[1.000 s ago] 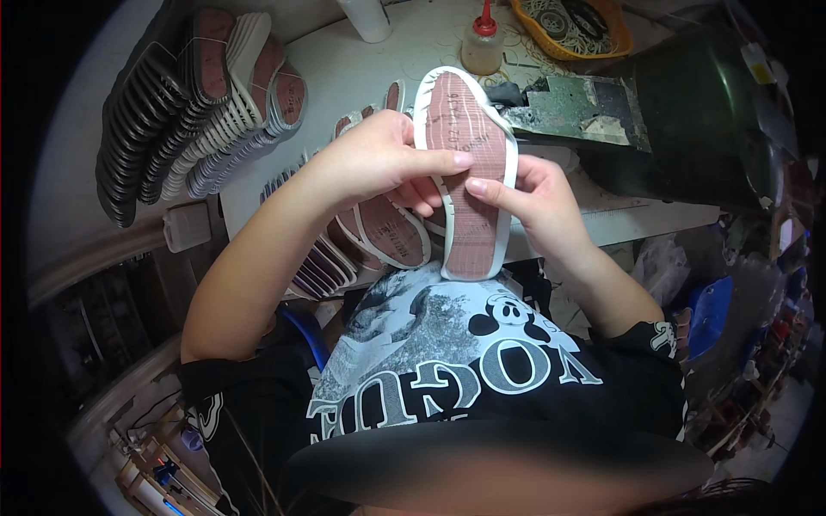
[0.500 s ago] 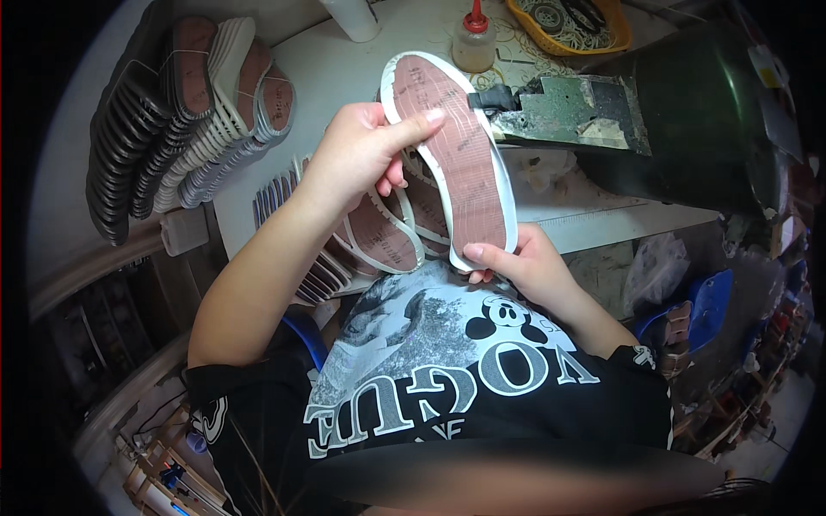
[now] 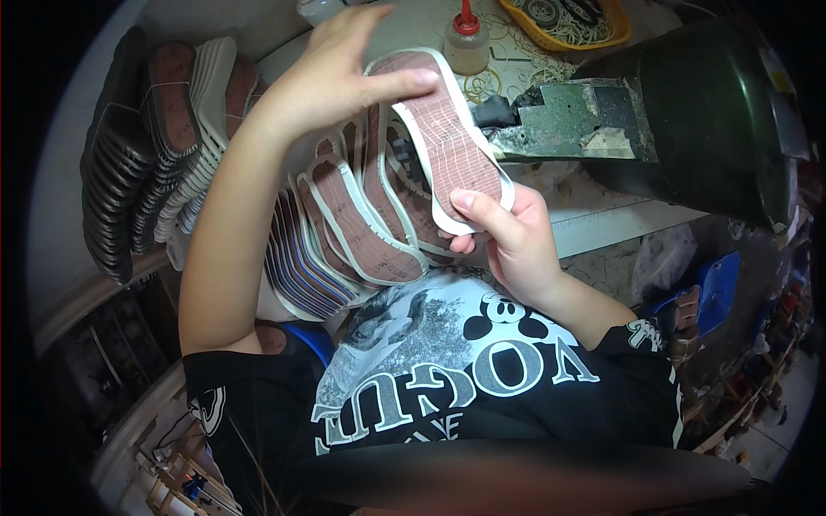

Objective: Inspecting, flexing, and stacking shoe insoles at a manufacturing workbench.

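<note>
The right hand gripped one end of a pink, white-rimmed insole, thumb on top, just left of the green machine. The left hand was spread wide, its thumb over the insole's other end; contact could not be told. Farther left of the machine were more insoles; beyond its tip, a red-capped bottle stood on the bench.

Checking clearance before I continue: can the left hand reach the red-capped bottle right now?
Probably yes: the left hand is spread open and the red-capped bottle stands uncovered, but the pink sole in the right hand sits partly between.
</note>
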The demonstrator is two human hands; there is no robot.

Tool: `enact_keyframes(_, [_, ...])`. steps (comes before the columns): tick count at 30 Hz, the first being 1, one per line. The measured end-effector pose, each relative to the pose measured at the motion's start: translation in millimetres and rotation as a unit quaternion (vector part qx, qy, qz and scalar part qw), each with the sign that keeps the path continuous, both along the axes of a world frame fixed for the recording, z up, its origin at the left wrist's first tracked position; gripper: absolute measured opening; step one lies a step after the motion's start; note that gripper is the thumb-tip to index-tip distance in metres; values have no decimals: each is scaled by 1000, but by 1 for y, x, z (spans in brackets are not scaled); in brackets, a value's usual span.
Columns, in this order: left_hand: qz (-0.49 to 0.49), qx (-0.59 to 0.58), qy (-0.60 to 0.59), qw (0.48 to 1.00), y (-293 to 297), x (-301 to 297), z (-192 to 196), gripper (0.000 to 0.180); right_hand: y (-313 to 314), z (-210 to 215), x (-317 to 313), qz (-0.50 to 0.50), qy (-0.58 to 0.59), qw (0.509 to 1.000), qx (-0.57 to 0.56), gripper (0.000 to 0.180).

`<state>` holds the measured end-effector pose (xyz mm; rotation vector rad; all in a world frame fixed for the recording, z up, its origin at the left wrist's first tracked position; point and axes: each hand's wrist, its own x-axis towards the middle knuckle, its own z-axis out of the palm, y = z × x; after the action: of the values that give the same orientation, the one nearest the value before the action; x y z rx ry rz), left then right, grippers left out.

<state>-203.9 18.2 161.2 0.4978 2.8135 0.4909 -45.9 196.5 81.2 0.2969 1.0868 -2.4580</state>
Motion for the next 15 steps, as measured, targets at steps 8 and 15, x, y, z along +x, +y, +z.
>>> enact_keyframes(8, [-323,71,-94,939,23,-21,0,49,-8,9,-10,-13,-9,999,-45,25])
enact_keyframes(15, [-262,-26,-76,962,22,1,22,47,-2,12,-6,2,-4,999,-54,28])
